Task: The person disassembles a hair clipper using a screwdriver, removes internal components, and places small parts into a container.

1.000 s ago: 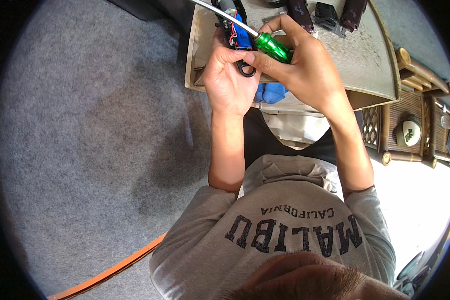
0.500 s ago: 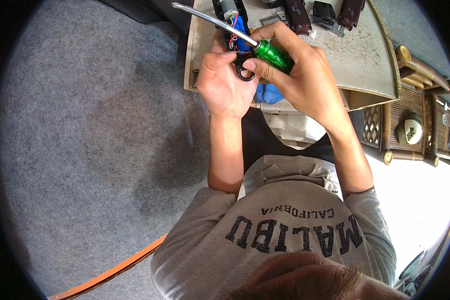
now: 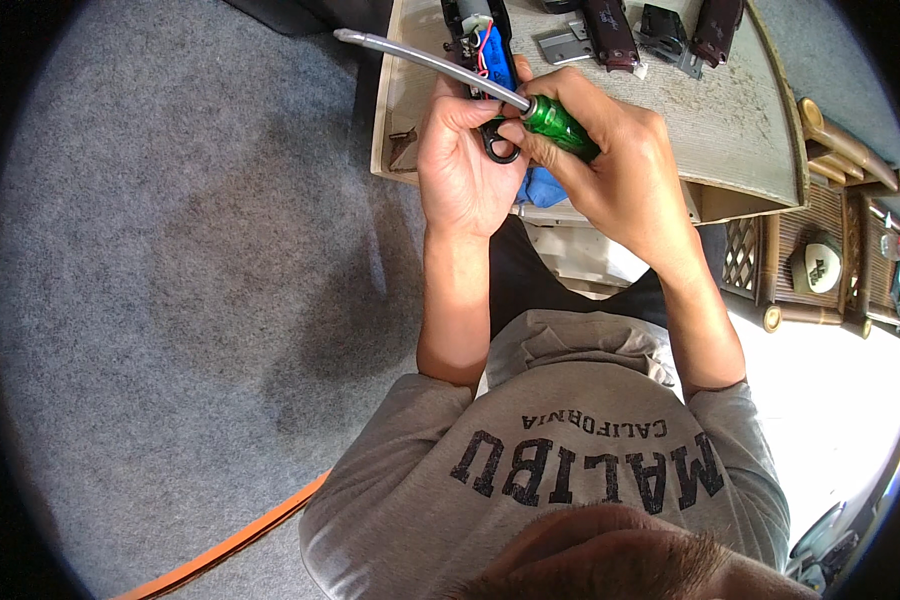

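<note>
Wires (image 3: 487,38), head view, lie exposed in the opened black device (image 3: 494,60) my left hand (image 3: 466,180) grasps over the tabletop (image 3: 725,125); a slip of the green-handled screwdriver (image 3: 560,124), gripped in my right hand (image 3: 628,165), could snag them. Frame cuts off the device's far end; my left fingers are mostly hidden.

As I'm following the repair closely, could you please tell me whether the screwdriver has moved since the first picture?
Yes: the screwdriver has shifted closer to the near edge of the table.
</note>
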`<state>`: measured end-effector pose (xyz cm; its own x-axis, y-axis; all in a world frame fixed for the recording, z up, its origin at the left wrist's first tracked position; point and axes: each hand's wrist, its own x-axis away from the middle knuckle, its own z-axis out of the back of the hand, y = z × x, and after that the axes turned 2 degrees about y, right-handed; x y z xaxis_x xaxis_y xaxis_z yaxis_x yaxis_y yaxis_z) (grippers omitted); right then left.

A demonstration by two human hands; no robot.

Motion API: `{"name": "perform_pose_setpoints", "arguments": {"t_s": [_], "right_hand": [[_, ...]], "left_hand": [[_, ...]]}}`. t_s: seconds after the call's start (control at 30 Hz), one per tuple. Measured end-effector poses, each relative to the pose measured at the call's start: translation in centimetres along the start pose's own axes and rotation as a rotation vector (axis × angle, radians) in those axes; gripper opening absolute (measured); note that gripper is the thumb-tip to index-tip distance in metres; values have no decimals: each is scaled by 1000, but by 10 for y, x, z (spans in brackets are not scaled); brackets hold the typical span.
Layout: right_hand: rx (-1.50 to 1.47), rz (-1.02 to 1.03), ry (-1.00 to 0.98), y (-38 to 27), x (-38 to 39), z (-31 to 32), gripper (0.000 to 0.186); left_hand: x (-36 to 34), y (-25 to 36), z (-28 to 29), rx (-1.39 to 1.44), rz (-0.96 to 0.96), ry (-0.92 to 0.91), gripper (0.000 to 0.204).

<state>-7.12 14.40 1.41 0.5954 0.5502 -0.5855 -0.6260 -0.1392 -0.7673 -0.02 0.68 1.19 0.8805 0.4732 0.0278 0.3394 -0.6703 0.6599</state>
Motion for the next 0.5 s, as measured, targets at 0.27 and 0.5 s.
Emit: {"name": "perform_pose_setpoints", "arguments": {"t_s": [0.27,0.5], "right_hand": [[60,76,23,2,0,-4,20],[-45,-14,-49,-4,-4,4,24]], "left_hand": [[0,8,4,73,14,-192,53],[-1,8,13,63,-48,-360,71]]}}
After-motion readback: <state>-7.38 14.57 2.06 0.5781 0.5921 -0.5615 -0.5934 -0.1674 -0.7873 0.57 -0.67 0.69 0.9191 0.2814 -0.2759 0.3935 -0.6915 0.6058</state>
